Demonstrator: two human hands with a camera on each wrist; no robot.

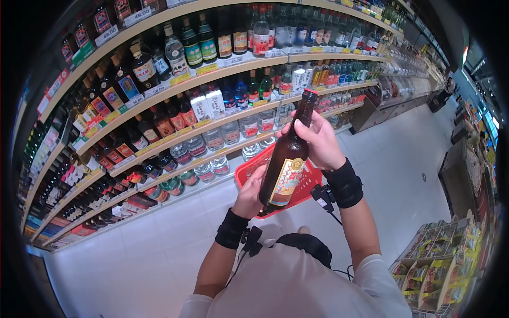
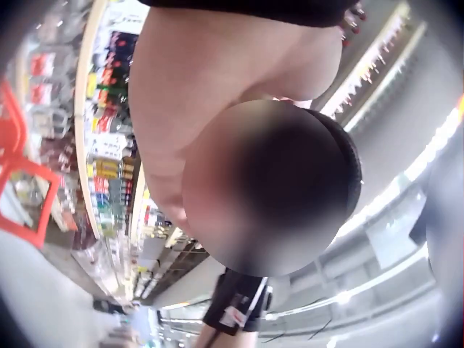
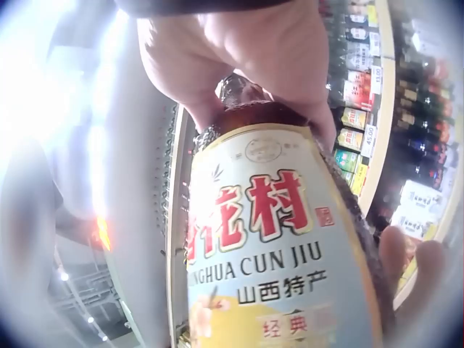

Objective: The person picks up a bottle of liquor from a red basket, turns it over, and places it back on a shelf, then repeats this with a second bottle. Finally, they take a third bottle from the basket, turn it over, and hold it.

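A brown glass bottle (image 1: 284, 169) with a red cap and a light-blue and yellow label is held tilted in front of the body. The right hand (image 1: 319, 142) grips it round the neck and shoulder, thumb across the front. At its lower part the left hand (image 1: 249, 195) holds the side, thumb pointing up along the glass. The right wrist view shows the label (image 3: 264, 232) close up, with red and black characters, and left fingertips (image 3: 417, 261) beside the bottle. In the left wrist view, a blurred disc covers much of the bottle near the left hand (image 2: 210, 72).
Behind and below the bottle sits a red plastic basket (image 1: 249, 170). Curved shelves (image 1: 233, 61) with many bottles and price tags fill the left and front. A rack of yellow packets (image 1: 435, 273) stands at the lower right, beside the pale tiled floor (image 1: 392, 153).
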